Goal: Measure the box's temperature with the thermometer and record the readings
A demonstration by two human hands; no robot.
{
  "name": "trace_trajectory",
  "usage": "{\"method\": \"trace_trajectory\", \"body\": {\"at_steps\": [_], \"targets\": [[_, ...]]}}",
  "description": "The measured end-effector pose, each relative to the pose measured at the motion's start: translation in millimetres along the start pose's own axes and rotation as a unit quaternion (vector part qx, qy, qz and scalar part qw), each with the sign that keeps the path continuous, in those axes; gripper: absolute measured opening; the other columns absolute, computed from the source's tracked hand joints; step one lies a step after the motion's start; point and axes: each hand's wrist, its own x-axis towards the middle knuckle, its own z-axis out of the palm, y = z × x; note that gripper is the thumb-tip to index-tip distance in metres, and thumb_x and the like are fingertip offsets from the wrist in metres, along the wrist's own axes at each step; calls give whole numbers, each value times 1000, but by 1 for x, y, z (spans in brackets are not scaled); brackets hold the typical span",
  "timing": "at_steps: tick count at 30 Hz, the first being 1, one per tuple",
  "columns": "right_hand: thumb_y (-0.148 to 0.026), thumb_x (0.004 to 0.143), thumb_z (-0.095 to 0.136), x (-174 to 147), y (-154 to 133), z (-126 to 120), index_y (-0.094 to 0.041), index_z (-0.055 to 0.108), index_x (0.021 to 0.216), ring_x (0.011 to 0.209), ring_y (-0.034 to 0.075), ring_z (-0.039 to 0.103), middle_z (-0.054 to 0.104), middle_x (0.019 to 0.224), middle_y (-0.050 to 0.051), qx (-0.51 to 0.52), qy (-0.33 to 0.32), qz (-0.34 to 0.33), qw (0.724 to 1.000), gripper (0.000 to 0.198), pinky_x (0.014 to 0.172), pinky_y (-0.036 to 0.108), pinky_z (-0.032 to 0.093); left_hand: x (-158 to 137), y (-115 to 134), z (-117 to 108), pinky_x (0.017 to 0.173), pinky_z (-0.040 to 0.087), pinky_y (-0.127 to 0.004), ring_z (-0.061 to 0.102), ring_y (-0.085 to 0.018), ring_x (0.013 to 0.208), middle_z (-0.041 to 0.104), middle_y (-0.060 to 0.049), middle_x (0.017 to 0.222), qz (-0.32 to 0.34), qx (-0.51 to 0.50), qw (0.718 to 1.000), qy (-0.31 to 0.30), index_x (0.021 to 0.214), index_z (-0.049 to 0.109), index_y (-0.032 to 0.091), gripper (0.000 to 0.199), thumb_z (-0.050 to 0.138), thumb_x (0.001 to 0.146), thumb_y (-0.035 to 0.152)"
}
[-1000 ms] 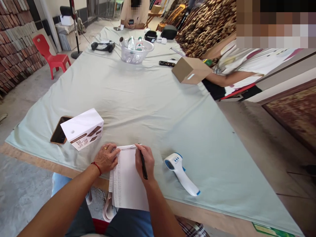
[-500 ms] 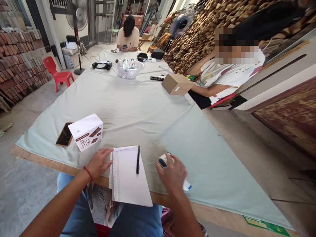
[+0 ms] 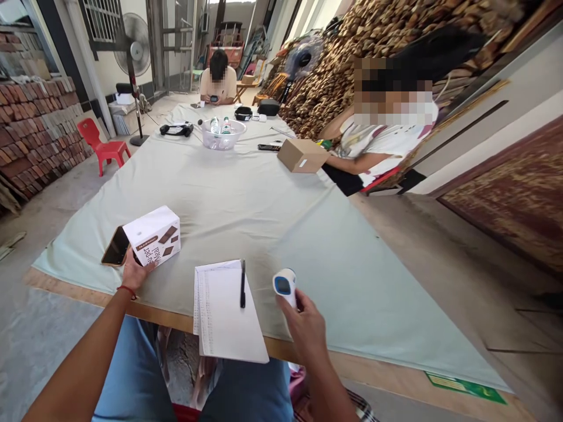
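Observation:
My right hand [image 3: 307, 324] is closed round the handle of a white infrared thermometer [image 3: 285, 283], held upright with its blue-rimmed screen facing me. On the left, my left hand [image 3: 136, 272] grips the near lower corner of a white printed box [image 3: 156, 235], thumb in front and fingers partly hidden behind it. A smartphone [image 3: 115, 246] in an orange-brown case lies beside the box, partly covered by it. Between my hands are sheets of paper [image 3: 229, 328] with handwriting along the left side, overhanging the table edge. A black pen [image 3: 243, 284] rests on them.
The cloth-covered table [image 3: 211, 205] stretches away from me. Farther along stand a clear basin [image 3: 222, 138] of bottles, a black headset [image 3: 176, 129] and a cardboard box [image 3: 302, 156]. One person [image 3: 373, 140] sits at the right, another [image 3: 217, 82] at the far end.
My left hand has left the papers and moved left onto the white box. My right hand has raised the thermometer from lying on the table to upright.

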Motion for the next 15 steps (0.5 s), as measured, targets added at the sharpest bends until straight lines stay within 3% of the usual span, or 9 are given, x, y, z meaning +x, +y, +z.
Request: {"method": "trace_trajectory", "body": {"at_steps": [3,6,9,11,15], "targets": [[-60,63,69,-26,-38,12,-17,66,95,76,23,61,68,85,6,194,-52,57,978,54,70,34,49,-7,7,4,91,51,-46,64,-28,102,68,-11,108,-35,-48,998,-3,108,54,15,69,83,55,48],[-60,64,70,-50,-78,32,-17,65,94,68,19,60,69,83,6,347,-133,90,924,52,62,31,49,-20,8,6,91,50,-44,64,-29,103,69,-13,110,-26,-67,997,-34,112,55,14,67,75,64,55],[-61,69,68,-68,-106,56,-18,63,89,61,16,57,67,77,4,423,-221,100,873,47,57,30,47,-29,5,4,93,49,-44,63,-30,105,69,-12,114,13,-34,995,-91,121,54,14,70,70,69,58],[-58,69,69,-77,-116,71,-19,60,77,57,15,52,61,67,1,417,-244,87,871,41,55,28,45,-33,1,3,93,49,-44,63,-30,106,68,-12,118,37,-9,993,-114,125,52,15,69,66,73,58],[-57,69,68,-88,-119,96,-19,53,59,57,15,49,54,56,-1,338,-265,31,903,41,59,29,43,-34,-8,4,95,46,-46,62,-29,106,68,-12,115,104,78,986,-104,122,55,16,58,58,80,57]]}}
